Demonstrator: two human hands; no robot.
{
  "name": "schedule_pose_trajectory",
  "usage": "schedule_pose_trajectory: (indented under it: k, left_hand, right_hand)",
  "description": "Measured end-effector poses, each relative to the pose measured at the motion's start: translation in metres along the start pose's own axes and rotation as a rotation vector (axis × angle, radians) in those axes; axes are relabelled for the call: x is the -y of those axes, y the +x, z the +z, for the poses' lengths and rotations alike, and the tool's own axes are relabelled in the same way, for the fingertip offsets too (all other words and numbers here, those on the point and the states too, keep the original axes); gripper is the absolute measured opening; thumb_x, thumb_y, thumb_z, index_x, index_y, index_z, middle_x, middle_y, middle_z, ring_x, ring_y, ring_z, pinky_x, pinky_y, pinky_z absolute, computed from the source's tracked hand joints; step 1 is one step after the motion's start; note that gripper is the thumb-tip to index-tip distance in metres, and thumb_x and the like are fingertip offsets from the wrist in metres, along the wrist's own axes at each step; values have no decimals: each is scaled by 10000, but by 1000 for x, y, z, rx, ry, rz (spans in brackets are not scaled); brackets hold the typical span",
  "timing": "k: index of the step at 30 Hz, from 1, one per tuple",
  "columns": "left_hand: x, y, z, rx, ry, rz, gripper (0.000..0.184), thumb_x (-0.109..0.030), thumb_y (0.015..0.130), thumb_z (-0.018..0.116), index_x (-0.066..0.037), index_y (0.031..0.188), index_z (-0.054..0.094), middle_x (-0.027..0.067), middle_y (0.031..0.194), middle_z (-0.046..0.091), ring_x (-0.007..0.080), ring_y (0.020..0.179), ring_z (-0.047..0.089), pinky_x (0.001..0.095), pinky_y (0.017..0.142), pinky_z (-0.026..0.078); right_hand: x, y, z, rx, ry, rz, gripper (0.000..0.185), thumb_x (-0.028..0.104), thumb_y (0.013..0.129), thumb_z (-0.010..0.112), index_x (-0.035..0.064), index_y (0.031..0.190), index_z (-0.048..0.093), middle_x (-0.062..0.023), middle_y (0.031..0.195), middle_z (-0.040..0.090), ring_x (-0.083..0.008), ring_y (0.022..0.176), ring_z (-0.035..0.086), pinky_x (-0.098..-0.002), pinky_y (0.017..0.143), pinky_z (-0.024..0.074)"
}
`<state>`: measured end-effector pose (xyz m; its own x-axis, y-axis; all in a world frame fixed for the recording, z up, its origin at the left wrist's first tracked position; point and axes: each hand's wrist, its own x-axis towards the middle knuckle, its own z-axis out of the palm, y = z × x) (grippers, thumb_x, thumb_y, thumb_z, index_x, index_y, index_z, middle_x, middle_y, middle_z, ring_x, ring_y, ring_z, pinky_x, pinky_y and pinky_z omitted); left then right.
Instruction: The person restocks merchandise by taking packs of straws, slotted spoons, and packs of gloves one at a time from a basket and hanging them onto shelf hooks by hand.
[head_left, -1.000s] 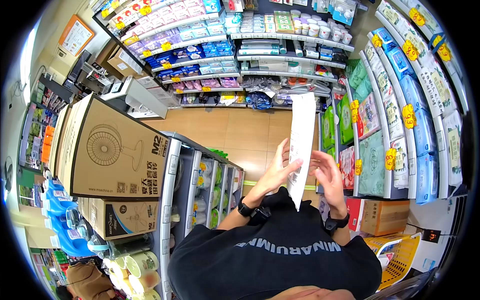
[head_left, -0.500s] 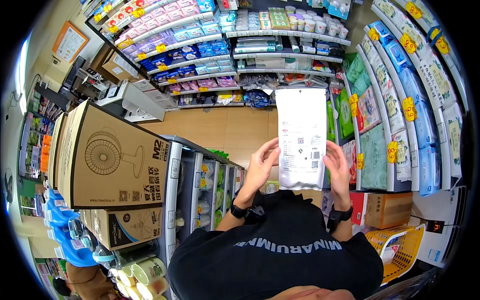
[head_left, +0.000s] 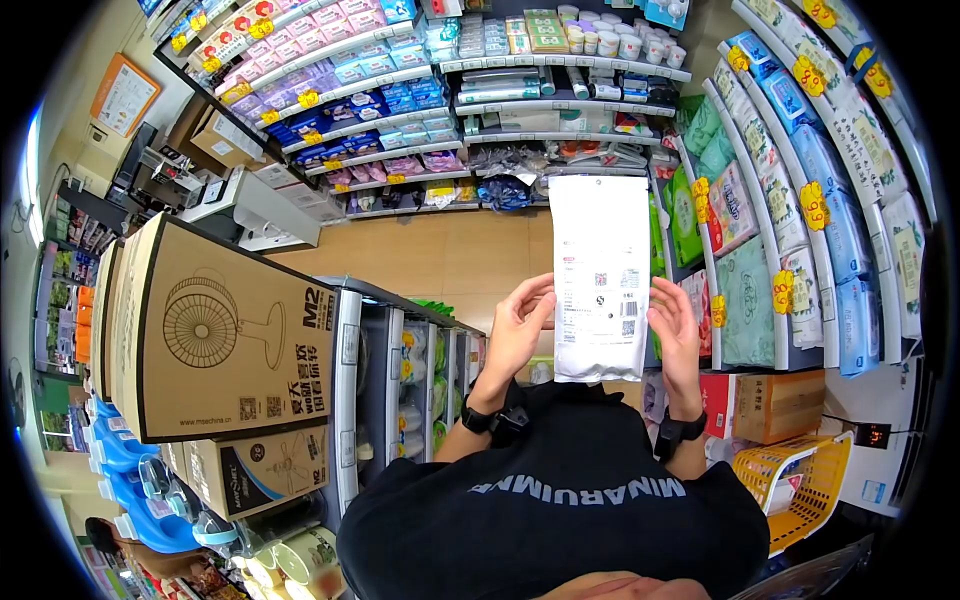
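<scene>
A tall white plastic pouch [head_left: 598, 225] is held upright in front of my chest. Printed text, QR codes and a barcode cover its lower half, and a small hang hole sits at its top edge. My left hand [head_left: 521, 325] grips the pouch's left edge, fingers partly behind it. On the opposite edge, my right hand [head_left: 676, 328] holds it with the thumb towards the front. The pouch's other face is hidden from me.
Stocked shelves [head_left: 560, 105] stand ahead, with more packs on the right-hand shelves [head_left: 790, 200]. A large fan box [head_left: 235, 330] rests on the left shelf unit. A yellow basket [head_left: 800, 490] is at lower right. Another person [head_left: 150, 555] is at lower left.
My view has shifted slightly, so the shelves and boxes appear moved a little. Both hands keep hold of the white pouch, which has barely moved.
</scene>
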<state>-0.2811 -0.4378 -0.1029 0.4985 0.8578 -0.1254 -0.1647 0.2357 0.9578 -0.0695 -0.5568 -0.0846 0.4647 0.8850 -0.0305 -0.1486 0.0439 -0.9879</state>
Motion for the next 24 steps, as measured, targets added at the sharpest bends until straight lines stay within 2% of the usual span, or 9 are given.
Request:
schedule_pose_trajectory:
  k: [11,24]
  left_hand:
    - [1,0,-10,-22,0,29,318,-94,1009,575,9,1310,596,71,1129,683,107,995,657,269,758,596]
    - [6,-2,-7,22,-44,28,305,-47,1005,565,10,1305,580,85,1183,647,120,1013,663,277,771,611]
  right_hand:
    - [3,1,11,4,23,-5,517,-19,949,562,-1,1435,387,-140,1251,567,-190,1168,563,-329,1047,433]
    - [-1,-4,3,-5,56,6,528,-38,933,590,-2,1423,395,-140,1239,579,-184,1153,579,-320,1023,451]
